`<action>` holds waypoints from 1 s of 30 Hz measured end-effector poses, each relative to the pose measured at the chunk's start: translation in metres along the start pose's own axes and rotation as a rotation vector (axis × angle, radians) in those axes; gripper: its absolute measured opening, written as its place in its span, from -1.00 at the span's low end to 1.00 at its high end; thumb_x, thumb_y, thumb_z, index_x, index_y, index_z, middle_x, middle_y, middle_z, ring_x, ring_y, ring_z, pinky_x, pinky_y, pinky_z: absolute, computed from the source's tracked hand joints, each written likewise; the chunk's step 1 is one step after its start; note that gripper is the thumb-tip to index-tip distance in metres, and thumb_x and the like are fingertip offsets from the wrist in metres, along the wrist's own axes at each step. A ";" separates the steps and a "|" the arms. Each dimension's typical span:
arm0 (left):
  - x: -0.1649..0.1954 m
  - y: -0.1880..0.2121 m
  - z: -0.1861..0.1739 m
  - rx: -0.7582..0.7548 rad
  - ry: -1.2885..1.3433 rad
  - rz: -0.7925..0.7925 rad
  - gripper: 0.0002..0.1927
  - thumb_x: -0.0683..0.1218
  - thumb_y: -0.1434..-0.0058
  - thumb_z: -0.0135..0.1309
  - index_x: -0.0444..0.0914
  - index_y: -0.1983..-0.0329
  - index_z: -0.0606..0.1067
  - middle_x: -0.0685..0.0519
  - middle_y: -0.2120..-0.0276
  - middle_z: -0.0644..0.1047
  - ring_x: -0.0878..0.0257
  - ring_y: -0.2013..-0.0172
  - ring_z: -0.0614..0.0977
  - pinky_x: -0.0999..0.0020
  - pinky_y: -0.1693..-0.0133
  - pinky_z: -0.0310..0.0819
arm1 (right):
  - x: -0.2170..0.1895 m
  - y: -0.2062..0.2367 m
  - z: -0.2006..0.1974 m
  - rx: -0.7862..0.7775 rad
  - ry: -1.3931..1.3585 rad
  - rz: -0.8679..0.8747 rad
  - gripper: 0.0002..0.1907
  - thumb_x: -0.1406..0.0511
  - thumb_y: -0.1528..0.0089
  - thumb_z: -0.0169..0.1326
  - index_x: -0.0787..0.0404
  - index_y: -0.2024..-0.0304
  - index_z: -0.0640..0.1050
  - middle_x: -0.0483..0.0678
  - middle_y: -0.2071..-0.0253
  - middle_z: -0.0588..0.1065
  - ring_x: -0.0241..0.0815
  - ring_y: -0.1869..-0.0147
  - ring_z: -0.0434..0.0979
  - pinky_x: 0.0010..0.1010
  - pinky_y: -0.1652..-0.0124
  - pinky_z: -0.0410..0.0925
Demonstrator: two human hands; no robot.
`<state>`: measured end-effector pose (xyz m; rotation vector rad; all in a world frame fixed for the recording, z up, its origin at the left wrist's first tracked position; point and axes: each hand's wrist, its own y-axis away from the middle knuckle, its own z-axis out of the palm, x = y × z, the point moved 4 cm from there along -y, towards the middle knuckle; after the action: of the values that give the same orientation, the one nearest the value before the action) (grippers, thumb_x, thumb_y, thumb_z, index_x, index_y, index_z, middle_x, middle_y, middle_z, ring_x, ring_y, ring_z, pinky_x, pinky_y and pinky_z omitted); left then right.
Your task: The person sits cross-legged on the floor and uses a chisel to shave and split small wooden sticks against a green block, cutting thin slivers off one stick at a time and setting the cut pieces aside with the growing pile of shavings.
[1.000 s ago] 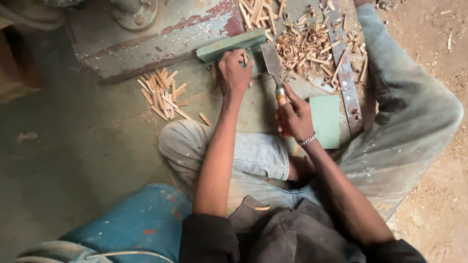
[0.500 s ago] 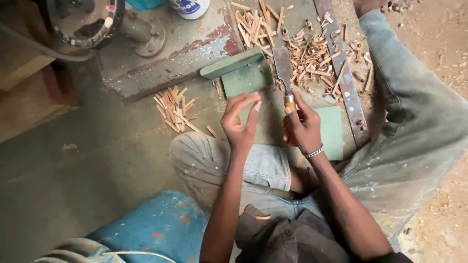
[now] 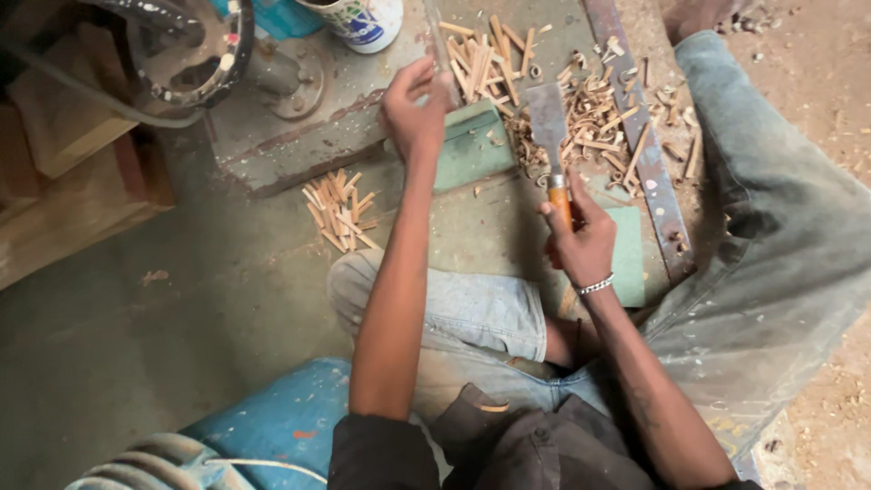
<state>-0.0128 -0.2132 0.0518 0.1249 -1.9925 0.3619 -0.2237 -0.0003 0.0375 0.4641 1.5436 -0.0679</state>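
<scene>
My right hand grips the orange handle of a wide-bladed chisel, its blade pointing away over a heap of wood chips and sticks. My left hand is raised over the far edge of a green wooden block; its fingers are curled and blurred, and I cannot tell if a small stick is pinched in them. A silver bracelet sits on my right wrist. My legs in dusty jeans frame the work spot.
A small pile of cut wooden sticks lies on the floor to the left. A long rusty metal bar runs beside my right leg. A painted can and a machine base with a wheel stand ahead; a blue drum is near my left side.
My left hand has moved away from me, from beside the chisel to the block's far edge. The chisel blade has lifted and points forward over the chips.
</scene>
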 end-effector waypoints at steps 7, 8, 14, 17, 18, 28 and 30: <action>-0.090 0.067 -0.153 -0.174 -0.318 -0.179 -0.76 -0.16 -0.16 0.23 -0.22 0.09 0.68 -0.02 0.22 0.70 0.25 0.20 0.70 0.37 0.09 0.56 | 0.008 -0.001 -0.002 -0.048 0.045 0.005 -0.39 0.35 -0.31 0.23 0.17 -0.41 0.42 -0.13 0.46 0.50 -0.42 0.58 0.40 -0.50 0.61 0.30; -0.096 0.076 -0.173 -0.193 -0.575 -0.247 -0.75 -0.12 -0.11 0.25 -0.17 0.12 0.70 -0.04 0.29 0.70 0.22 0.28 0.71 0.34 0.16 0.56 | 0.007 0.000 -0.002 -0.064 0.079 -0.013 -0.43 0.35 -0.33 0.21 0.17 -0.41 0.46 -0.10 0.45 0.52 -0.40 0.57 0.41 -0.49 0.60 0.31; -0.098 0.100 -0.170 -0.514 -1.009 -0.454 -0.59 0.23 -0.03 0.40 -0.18 0.32 0.69 -0.09 0.28 0.66 -0.07 0.19 0.68 0.05 0.13 0.53 | -0.013 0.008 0.014 -0.233 -0.275 0.077 -0.22 0.43 -0.25 0.15 0.11 -0.50 0.22 0.01 0.08 0.63 -0.39 0.52 0.43 -0.52 0.54 0.36; -0.089 0.098 -0.153 -0.553 -1.133 -0.317 -0.43 0.29 0.19 0.48 -0.22 0.35 0.63 -0.16 0.29 0.63 -0.14 0.21 0.68 -0.01 0.18 0.56 | -0.019 0.012 0.015 -0.272 -0.641 0.386 -0.20 0.42 -0.22 0.06 0.28 -0.51 0.17 0.07 -0.08 0.57 -0.33 0.45 0.46 -0.49 0.48 0.43; -0.089 0.099 -0.151 -0.560 -1.106 -0.345 -0.48 0.26 0.21 0.47 -0.18 0.36 0.64 -0.13 0.29 0.64 -0.11 0.20 0.69 0.02 0.17 0.56 | -0.017 0.015 0.017 -0.262 -0.761 0.542 -0.23 0.41 -0.22 0.01 0.39 -0.50 0.19 0.07 -0.13 0.54 -0.30 0.43 0.48 -0.45 0.46 0.45; -0.079 0.110 -0.151 -0.338 -0.715 -0.255 -0.85 -0.04 -0.06 0.20 0.01 0.29 0.68 0.05 0.34 0.68 0.01 0.27 0.70 0.11 0.21 0.59 | -0.002 0.017 0.011 -0.407 -0.888 0.397 -0.73 0.16 -0.43 0.00 0.26 0.07 0.42 -0.03 0.40 0.40 -0.40 0.63 0.23 -0.58 0.68 0.14; -0.064 0.112 -0.150 -0.288 -0.619 -0.077 -0.84 -0.09 -0.07 0.20 -0.04 0.26 0.65 0.04 0.35 0.67 0.03 0.28 0.70 0.11 0.22 0.57 | 0.004 0.015 0.011 -0.415 -0.826 0.500 -0.74 0.15 -0.41 0.01 0.23 0.18 0.42 -0.16 0.55 0.31 -0.41 0.69 0.20 -0.55 0.70 0.14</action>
<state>0.1173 -0.0657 0.0313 0.1420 -2.6171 -0.0294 -0.2079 0.0112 0.0367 0.4014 0.5783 0.3985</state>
